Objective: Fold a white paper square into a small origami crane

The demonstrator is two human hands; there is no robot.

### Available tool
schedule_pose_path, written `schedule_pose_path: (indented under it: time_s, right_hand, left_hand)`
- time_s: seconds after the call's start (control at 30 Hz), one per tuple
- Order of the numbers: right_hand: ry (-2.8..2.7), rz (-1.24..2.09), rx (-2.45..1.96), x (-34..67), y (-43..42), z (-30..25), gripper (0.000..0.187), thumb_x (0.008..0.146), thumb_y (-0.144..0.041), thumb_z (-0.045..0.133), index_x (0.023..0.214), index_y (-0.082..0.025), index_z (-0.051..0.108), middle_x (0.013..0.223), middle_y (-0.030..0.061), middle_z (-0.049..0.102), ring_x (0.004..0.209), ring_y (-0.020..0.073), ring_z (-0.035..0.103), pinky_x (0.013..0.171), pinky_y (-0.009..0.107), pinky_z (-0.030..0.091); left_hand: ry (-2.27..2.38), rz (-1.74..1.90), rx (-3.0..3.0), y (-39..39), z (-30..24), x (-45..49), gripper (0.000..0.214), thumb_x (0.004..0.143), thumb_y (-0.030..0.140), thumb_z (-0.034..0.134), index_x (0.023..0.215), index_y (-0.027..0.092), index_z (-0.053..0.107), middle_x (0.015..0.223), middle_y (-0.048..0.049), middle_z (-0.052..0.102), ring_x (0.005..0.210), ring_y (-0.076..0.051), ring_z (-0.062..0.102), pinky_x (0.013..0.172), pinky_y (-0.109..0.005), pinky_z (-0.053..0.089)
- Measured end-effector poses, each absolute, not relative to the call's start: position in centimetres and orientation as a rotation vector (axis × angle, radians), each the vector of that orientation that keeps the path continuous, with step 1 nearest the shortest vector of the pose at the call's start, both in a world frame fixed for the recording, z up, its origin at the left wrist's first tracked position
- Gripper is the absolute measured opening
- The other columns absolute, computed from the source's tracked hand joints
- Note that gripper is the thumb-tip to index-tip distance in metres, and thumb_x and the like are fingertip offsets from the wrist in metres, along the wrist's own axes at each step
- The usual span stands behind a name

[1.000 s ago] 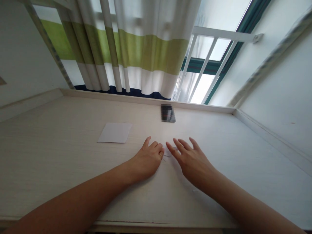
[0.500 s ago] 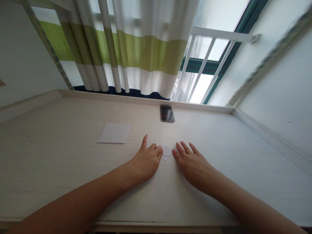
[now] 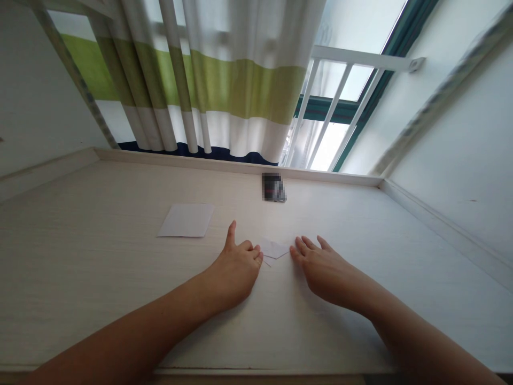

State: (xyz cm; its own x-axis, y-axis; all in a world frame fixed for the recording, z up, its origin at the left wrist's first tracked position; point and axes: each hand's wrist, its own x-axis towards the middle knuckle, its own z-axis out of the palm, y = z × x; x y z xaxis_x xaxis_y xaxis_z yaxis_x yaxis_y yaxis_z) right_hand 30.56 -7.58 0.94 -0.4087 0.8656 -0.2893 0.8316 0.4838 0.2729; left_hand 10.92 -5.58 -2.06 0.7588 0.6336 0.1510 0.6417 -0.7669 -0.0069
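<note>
A small folded white paper [image 3: 274,248] lies on the pale tabletop between my hands, its front edge creased to a point. At its left end, my left hand [image 3: 237,268] is closed, thumb and fingertips pinched together on the paper. One finger of that hand sticks out, pointing away from me. My right hand [image 3: 320,263] rests palm down at the paper's right corner, fingers stretched out and slightly spread, the nearest fingertip touching the corner. How far the paper reaches under my left fingers is hidden.
A flat white sheet of paper [image 3: 186,220] lies to the left. A dark, pixelated object [image 3: 274,187] sits near the raised back edge [image 3: 192,160]. Beyond hang a white and green curtain [image 3: 248,85] and a white railing [image 3: 360,58] before a window.
My hands have moved apart, the left one leftward and the right one slightly rightward, so more of the folded paper shows between them. The view has shifted a little.
</note>
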Motion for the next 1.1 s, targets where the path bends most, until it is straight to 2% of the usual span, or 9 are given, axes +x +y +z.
schedule_pose_path:
  time_s: [0.1, 0.33, 0.47, 0.6, 0.7, 0.77, 0.87, 0.97, 1.1]
  right_hand:
    - [2.345, 0.107, 1.419, 30.7, -7.4, 1.0, 0.054, 0.072, -0.004, 0.032, 0.125, -0.002, 0.039, 0.129, 0.0213, 0.036, 0.120, 0.0298, 0.034, 0.096, 0.052, 0.025]
    - [2.349, 0.106, 1.440, 30.6, -7.5, 1.0, 0.053, 0.072, -0.005, 0.033, 0.124, -0.003, 0.039, 0.129, 0.0209, 0.037, 0.119, 0.0307, 0.034, 0.096, 0.056, 0.021]
    - [2.345, 0.074, 1.438, 30.5, -7.6, 1.2, 0.052, 0.072, -0.005, 0.034, 0.124, -0.004, 0.041, 0.129, 0.0202, 0.037, 0.119, 0.0307, 0.034, 0.096, 0.056, 0.019]
    - [2.364, 0.077, 1.427, 30.5, -7.5, 1.2, 0.051, 0.072, -0.006, 0.034, 0.123, -0.003, 0.041, 0.128, 0.0209, 0.038, 0.118, 0.0301, 0.036, 0.096, 0.055, 0.020]
    - [2.375, 0.096, 1.419, 30.5, -7.5, 1.2, 0.050, 0.073, -0.006, 0.033, 0.122, -0.003, 0.043, 0.128, 0.0214, 0.039, 0.117, 0.0295, 0.038, 0.096, 0.055, 0.021]
    - [2.373, 0.102, 1.419, 30.5, -7.6, 1.2, 0.050, 0.073, -0.006, 0.033, 0.121, -0.003, 0.044, 0.127, 0.0215, 0.040, 0.116, 0.0292, 0.038, 0.096, 0.054, 0.021]
    - [2.361, 0.104, 1.425, 30.4, -7.7, 1.4, 0.050, 0.073, -0.006, 0.033, 0.122, -0.003, 0.043, 0.127, 0.0212, 0.040, 0.116, 0.0290, 0.039, 0.096, 0.054, 0.021]
    - [2.354, 0.105, 1.435, 30.2, -7.8, 1.6, 0.049, 0.074, -0.006, 0.033, 0.121, -0.004, 0.044, 0.127, 0.0209, 0.040, 0.116, 0.0288, 0.039, 0.096, 0.054, 0.021]
    - [2.341, 0.113, 1.446, 30.1, -7.8, 1.7, 0.048, 0.074, -0.006, 0.033, 0.120, -0.003, 0.044, 0.126, 0.0214, 0.041, 0.116, 0.0287, 0.039, 0.096, 0.054, 0.021]
  left_hand:
    - [-1.126, -0.259, -2.917, -5.4, -1.9, 10.7, 0.026, 0.079, 0.014, 0.042, 0.099, 0.020, 0.057, 0.100, -0.0035, 0.065, 0.083, -0.018, 0.055, 0.091, -0.064, -0.006]
    - [-1.277, -0.179, -2.819, -5.3, -0.8, 10.4, 0.029, 0.082, 0.014, 0.035, 0.084, 0.019, 0.063, 0.066, -0.0020, 0.066, 0.074, -0.017, 0.057, 0.093, -0.062, 0.003]
    - [-1.335, -0.160, -2.739, -5.0, -0.2, 10.2, 0.027, 0.076, 0.013, 0.039, 0.067, 0.015, 0.063, 0.062, -0.0054, 0.064, 0.072, -0.018, 0.057, 0.095, -0.055, 0.016]
    - [-1.330, -0.256, -2.733, -4.7, 0.3, 10.1, 0.025, 0.074, 0.014, 0.040, 0.062, 0.015, 0.062, 0.065, -0.0056, 0.065, 0.071, -0.018, 0.057, 0.092, -0.044, 0.029]
    - [-1.366, -0.424, -2.688, -4.6, 0.4, 10.3, 0.026, 0.076, 0.012, 0.039, 0.072, 0.014, 0.064, 0.072, -0.0062, 0.066, 0.075, -0.018, 0.056, 0.087, -0.037, 0.036]
    - [-1.335, -0.487, -2.686, -4.6, 0.0, 10.5, 0.029, 0.075, 0.008, 0.038, 0.090, 0.014, 0.062, 0.088, -0.0074, 0.065, 0.084, -0.019, 0.054, 0.085, -0.035, 0.038]
    - [-1.157, -0.344, -2.762, -4.6, -1.0, 10.7, 0.044, 0.075, 0.005, 0.037, 0.115, 0.016, 0.049, 0.119, -0.0083, 0.052, 0.104, -0.022, 0.047, 0.094, -0.043, 0.029]
    - [-1.103, -0.106, -2.822, -4.7, -1.7, 10.7, 0.040, 0.079, 0.010, 0.034, 0.115, 0.017, 0.049, 0.128, -0.0091, 0.044, 0.113, -0.024, 0.040, 0.096, -0.050, 0.022]
    - [-1.149, 0.059, -2.814, -4.9, -1.5, 10.6, 0.038, 0.083, 0.013, 0.031, 0.116, 0.017, 0.048, 0.129, -0.0098, 0.043, 0.116, -0.024, 0.037, 0.097, -0.051, 0.019]
